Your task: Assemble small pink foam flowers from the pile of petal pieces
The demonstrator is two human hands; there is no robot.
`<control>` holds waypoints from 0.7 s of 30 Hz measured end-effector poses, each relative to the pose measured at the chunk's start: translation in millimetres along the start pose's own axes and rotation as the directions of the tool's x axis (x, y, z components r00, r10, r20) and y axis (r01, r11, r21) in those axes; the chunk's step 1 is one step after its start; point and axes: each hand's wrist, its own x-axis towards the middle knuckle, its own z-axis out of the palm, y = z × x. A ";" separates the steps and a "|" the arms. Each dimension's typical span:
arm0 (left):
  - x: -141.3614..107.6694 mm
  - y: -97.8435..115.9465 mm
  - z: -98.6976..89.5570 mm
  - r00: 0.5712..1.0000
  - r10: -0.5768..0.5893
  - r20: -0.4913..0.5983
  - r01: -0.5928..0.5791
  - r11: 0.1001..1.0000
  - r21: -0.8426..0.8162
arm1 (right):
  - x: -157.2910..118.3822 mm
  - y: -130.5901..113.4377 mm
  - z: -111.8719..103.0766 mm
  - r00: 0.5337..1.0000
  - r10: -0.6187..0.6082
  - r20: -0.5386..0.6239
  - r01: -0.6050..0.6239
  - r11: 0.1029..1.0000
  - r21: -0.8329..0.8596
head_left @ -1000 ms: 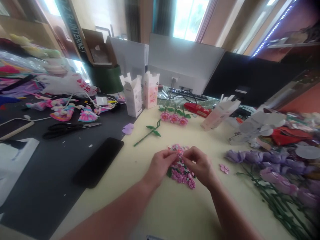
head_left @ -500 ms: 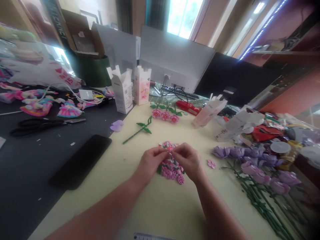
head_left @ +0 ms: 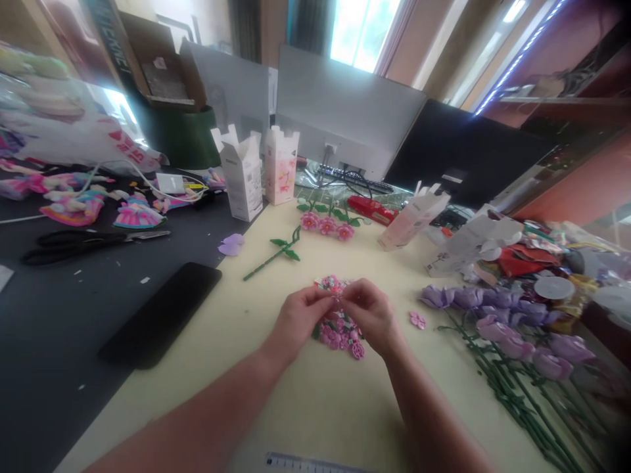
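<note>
Over a pile of small pink and green pieces [head_left: 340,334] on the cream tabletop [head_left: 197,394], my left hand [head_left: 300,318] and my right hand [head_left: 372,315] meet fingertip to fingertip. Both are pinched closed around something too small to make out. A loose pink flower piece [head_left: 417,320] lies to the right of my right hand. Beyond my left hand is a green stem with leaves [head_left: 273,256]. Three pink flowers [head_left: 327,225] with green leaves lie in a row farther back.
Purple roses [head_left: 497,309] with long green stems lie at the right. White boxes [head_left: 241,180] stand at the back. A black phone [head_left: 162,315], black scissors [head_left: 73,243] and a purple petal [head_left: 231,244] are at the left. A ruler [head_left: 296,464] lies at the near edge.
The view has shifted very slightly. Both hands remain pinched together over the pile, with hardly any movement of the fingers.
</note>
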 end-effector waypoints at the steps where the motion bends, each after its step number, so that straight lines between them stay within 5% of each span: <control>1: 0.1 0.1 -0.1 1.000 0.002 0.003 -0.002 1.000 -0.005 | 0.4 1.2 -0.3 1.000 -0.018 0.000 0.018 1.000 -0.005; 8: 1.0 -0.2 -0.6 0.999 0.018 0.036 -0.016 0.999 -0.041 | -0.5 -3.0 -0.6 0.988 -0.154 0.018 0.155 0.977 -0.146; 21: 0.1 1.4 0.6 1.000 0.013 0.006 -0.013 0.999 -0.044 | -4.8 -9.5 1.0 0.999 -0.027 -0.038 0.021 0.986 -0.166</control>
